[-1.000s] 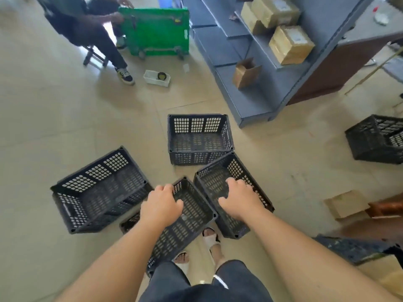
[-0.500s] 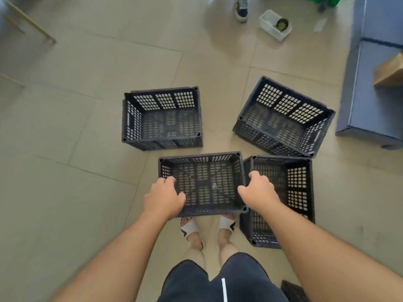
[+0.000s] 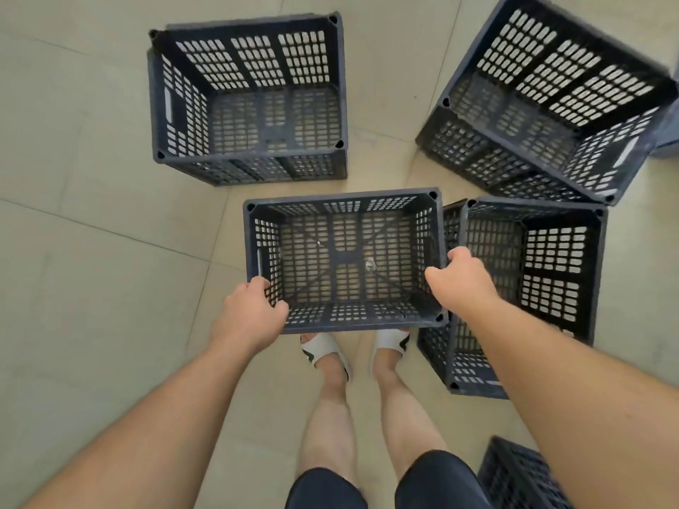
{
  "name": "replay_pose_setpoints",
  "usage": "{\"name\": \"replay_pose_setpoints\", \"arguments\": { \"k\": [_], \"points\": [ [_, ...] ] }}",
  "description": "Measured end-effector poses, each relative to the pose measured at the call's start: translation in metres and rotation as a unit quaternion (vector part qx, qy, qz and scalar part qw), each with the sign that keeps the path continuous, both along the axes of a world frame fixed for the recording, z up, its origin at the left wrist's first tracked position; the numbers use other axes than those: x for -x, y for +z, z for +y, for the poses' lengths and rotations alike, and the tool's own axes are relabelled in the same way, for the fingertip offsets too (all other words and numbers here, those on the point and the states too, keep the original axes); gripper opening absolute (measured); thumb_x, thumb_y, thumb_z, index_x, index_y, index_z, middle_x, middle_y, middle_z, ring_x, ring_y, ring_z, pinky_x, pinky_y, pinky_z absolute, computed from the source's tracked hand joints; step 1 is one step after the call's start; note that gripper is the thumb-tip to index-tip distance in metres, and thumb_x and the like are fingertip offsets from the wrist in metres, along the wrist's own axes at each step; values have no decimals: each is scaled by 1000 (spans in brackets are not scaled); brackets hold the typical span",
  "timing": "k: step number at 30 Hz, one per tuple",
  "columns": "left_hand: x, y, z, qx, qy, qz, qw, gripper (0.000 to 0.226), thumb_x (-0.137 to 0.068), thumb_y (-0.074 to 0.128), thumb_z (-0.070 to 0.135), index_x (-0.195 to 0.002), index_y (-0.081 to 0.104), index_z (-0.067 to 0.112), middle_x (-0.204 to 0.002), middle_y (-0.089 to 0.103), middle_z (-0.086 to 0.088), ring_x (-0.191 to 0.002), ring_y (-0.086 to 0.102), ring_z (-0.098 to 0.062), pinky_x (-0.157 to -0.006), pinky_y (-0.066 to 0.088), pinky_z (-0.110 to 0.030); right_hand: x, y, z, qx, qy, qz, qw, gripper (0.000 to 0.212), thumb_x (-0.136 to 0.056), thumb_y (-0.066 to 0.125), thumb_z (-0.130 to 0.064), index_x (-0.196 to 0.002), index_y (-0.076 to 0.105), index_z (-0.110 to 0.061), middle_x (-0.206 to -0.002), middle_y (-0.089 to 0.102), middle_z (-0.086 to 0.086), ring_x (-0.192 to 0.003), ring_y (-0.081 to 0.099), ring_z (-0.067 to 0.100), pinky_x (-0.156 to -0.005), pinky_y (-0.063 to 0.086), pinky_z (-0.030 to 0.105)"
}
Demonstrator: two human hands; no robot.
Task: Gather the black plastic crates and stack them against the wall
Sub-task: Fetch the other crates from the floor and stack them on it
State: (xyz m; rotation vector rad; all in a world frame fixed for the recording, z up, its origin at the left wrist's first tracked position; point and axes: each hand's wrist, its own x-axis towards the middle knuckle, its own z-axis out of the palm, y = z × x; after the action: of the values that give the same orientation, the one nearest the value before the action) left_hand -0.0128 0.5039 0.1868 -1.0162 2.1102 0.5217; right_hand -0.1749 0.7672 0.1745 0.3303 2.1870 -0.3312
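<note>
Several black perforated plastic crates sit on the tiled floor below me. I hold the middle crate by its two short sides, just in front of my feet. My left hand grips its left rim near the close corner. My right hand grips its right rim. Another crate stands right beside it, touching or nearly so. A third crate sits farther ahead on the left. A fourth crate lies ahead on the right, turned at an angle.
Part of one more black crate shows at the bottom right, behind my right leg. My feet in white sandals stand just under the held crate. Beige floor tiles stretch to the left.
The view has swung down and closer to the crates. Both hands shifted from the tilted crate's near rim to its side rims, and the crate now sits level between them.
</note>
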Motion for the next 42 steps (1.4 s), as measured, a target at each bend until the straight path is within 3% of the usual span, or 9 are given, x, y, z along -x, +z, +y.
{"name": "replay_pose_setpoints", "arguments": {
  "k": [6,12,21,25,28,32,36,39,42],
  "points": [
    [0,-72,-15,-3,22,-21,1000,57,-88,53,39,-142,52,20,-134,60,-10,-118,58,-34,-95,51,-46,8,-74,16,-18,-26,4,999,58,-99,53,-35,-150,39,-12,-141,52,16,-117,58,37,-82,49,40],
    [11,-139,-37,-6,108,-13,994,54,-96,54,35,-145,48,15,-139,59,-10,-120,59,-33,-91,45,-39,26,-136,16,-26,-38,22,999,61,-100,52,-37,-153,36,-11,-146,51,17,-125,56,40,-90,47,43],
    [16,-216,-78,68,222,39,972,67,-89,54,37,-148,41,8,-142,54,-18,-125,55,-42,-103,48,-51,30,-211,16,-57,-62,34,996,67,-101,52,-36,-155,32,-4,-154,44,20,-134,50,44,-104,48,50],
    [12,-247,-79,46,301,35,952,51,-92,50,36,-136,52,11,-125,62,-12,-103,60,-38,-86,53,-43,26,-233,17,-55,-107,32,992,66,-103,49,-31,-160,23,-8,-154,45,20,-132,51,45,-106,48,54],
    [8,-265,-75,27,359,57,931,32,-98,45,28,-126,56,17,-105,64,-6,-91,58,-31,-75,47,-36,27,-250,21,-32,-158,47,986,60,-104,42,-25,-160,25,-12,-151,48,16,-123,55,39,-94,52,49],
    [0,-278,-82,-26,418,85,904,23,-101,42,23,-119,52,13,-110,73,-3,-98,68,-18,-87,48,-32,27,-266,30,17,-227,54,972,64,-96,43,-31,-158,33,-18,-145,57,9,-119,64,31,-90,55,41],
    [-9,-281,-94,-57,425,93,899,4,-96,49,25,-93,51,23,-90,67,-1,-79,66,-15,-98,52,-42,30,-267,31,37,-273,41,961,54,-103,43,-21,-156,37,-10,-135,59,5,-114,60,27,-89,55,34],
    [-12,-265,-97,-50,426,104,897,5,-94,49,26,-93,52,23,-82,63,3,-79,64,-16,-92,53,-38,29,-254,33,47,-252,43,966,48,-97,50,-17,-141,51,3,-116,62,15,-97,59,27,-99,57,50],
    [-14,-232,-101,-46,430,109,895,18,-95,47,28,-107,58,19,-83,63,4,-82,66,-15,-83,50,-34,23,-226,32,62,-236,27,969,44,-100,50,-14,-139,51,6,-107,60,14,-82,61,23,-77,57,38]
  ]
}}
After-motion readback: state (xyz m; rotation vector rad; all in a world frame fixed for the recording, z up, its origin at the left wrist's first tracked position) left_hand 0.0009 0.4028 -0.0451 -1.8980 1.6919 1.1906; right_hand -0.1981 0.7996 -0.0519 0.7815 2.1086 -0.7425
